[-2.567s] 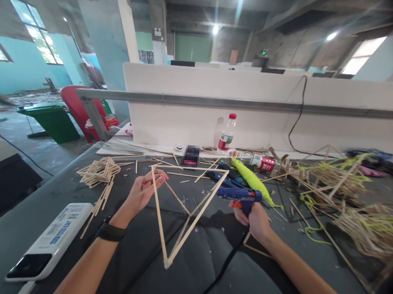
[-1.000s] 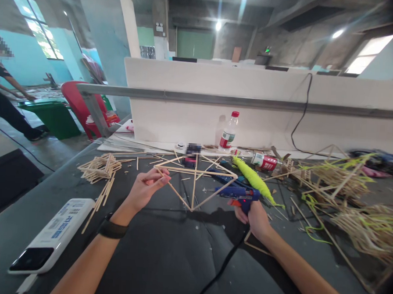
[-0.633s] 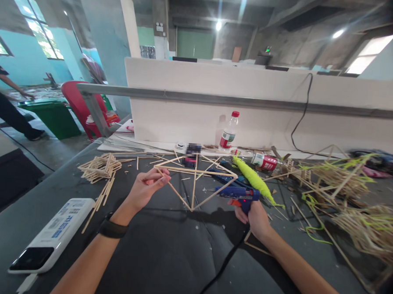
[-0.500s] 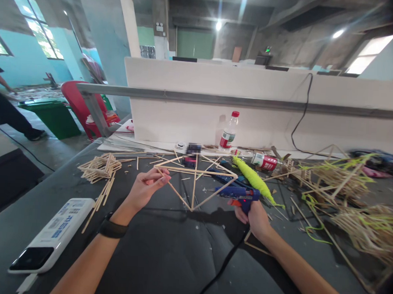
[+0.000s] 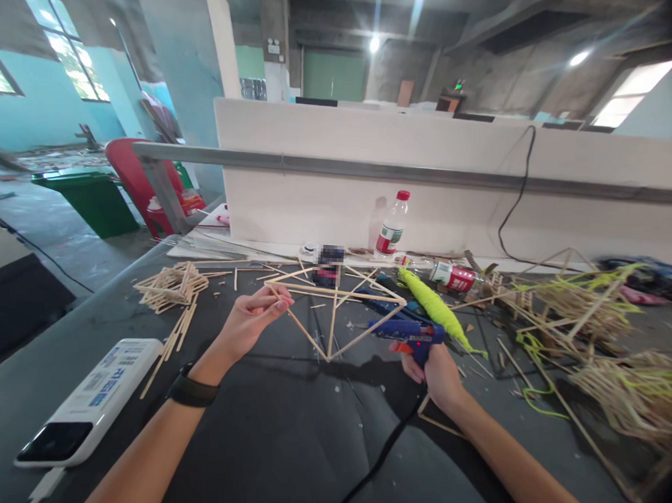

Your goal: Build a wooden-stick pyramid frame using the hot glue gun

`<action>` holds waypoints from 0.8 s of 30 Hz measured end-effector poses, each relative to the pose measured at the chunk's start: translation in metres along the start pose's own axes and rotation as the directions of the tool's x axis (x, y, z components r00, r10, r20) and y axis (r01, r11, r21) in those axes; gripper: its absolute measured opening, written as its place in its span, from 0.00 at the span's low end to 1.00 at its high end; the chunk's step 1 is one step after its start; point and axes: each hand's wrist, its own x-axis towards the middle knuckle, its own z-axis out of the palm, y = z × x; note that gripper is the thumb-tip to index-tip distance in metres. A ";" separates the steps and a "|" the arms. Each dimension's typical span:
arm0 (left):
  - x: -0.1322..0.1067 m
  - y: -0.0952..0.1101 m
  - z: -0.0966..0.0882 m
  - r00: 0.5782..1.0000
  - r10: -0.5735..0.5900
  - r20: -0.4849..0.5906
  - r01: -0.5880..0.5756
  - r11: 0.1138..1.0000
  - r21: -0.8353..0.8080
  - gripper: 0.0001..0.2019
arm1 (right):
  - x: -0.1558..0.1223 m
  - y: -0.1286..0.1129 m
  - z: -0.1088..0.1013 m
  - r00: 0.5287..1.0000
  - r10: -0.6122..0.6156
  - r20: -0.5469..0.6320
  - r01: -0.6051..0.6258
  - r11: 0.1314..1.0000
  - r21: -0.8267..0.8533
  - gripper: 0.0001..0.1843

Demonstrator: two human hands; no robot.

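My left hand (image 5: 256, 319) pinches the left corner of a frame of thin wooden sticks (image 5: 332, 323), joined into triangles. Its lowest corner points toward me, above or touching the dark tabletop; I cannot tell which. In my right hand (image 5: 434, 373) is a blue hot glue gun (image 5: 405, 331) with an orange trigger and a small red light. The gun's nozzle points left, close to the frame's right side. From its handle a black cord (image 5: 378, 460) runs down toward me. Behind the gun lies a bundle of neon yellow string (image 5: 434, 305).
A white power bank (image 5: 94, 400) and a pile of sticks (image 5: 173, 284) lie on the left. One bottle (image 5: 390, 228) stands at the back; another bottle (image 5: 453, 276) lies beside it. Stick structures with yellow string (image 5: 616, 379) crowd the right. A white partition (image 5: 316, 205) rises behind.
The person at the far left has gone out of view. My hands, the stick frame and the glue gun stay almost in place.
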 end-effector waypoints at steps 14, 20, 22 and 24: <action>0.001 0.002 0.000 1.000 0.006 0.016 -0.007 1.000 0.009 0.05 | 0.003 -0.002 0.000 0.993 0.037 -0.114 -0.039 0.999 -0.013 0.21; 0.001 0.002 0.000 1.000 0.003 0.017 -0.004 1.000 0.012 0.05 | 0.006 -0.007 0.002 0.962 0.124 -0.242 -0.112 0.992 0.063 0.21; 0.000 0.003 0.000 1.000 -0.005 0.012 0.005 1.000 0.013 0.05 | 0.007 -0.009 0.002 0.953 0.141 -0.267 -0.123 0.989 0.081 0.22; -0.001 0.002 -0.001 1.000 -0.018 0.007 0.018 1.000 0.022 0.05 | 0.007 -0.010 0.002 0.948 0.155 -0.279 -0.131 0.986 0.101 0.23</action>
